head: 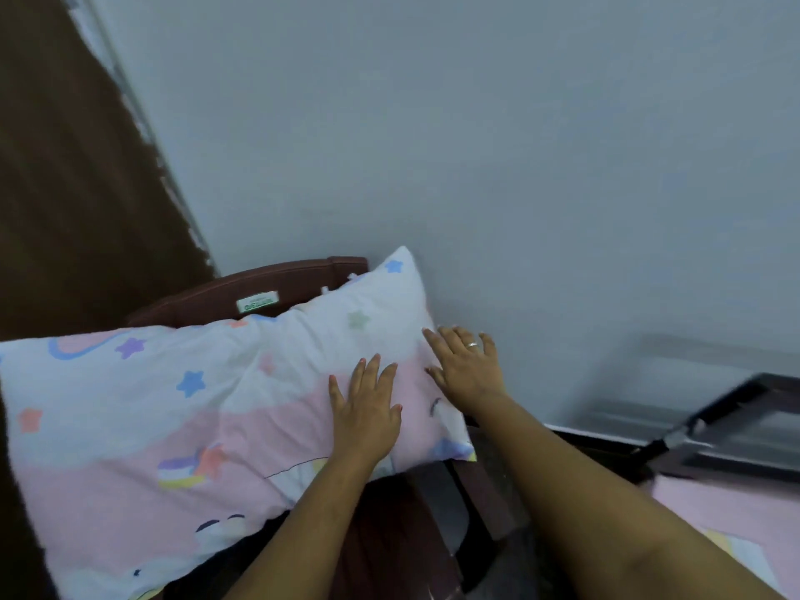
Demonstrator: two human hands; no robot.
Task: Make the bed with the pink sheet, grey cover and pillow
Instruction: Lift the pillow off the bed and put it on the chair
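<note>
A long pillow (182, 409) in a white and pink case with coloured stars lies across a dark red plastic chair (268, 288). My left hand (366, 409) lies flat on the pillow's pink part with fingers spread. My right hand (465, 365), wearing a ring, rests at the pillow's right end with straight fingers, against the wall side. A corner of the pink sheet (736, 517) on the bed shows at the lower right. The grey cover is not in view.
A pale blue-grey wall (476, 145) fills the back. A dark brown door or curtain (65, 188) stands at the left. The dark bed frame (727, 409) runs along the wall at the right. Dark floor shows between chair and bed.
</note>
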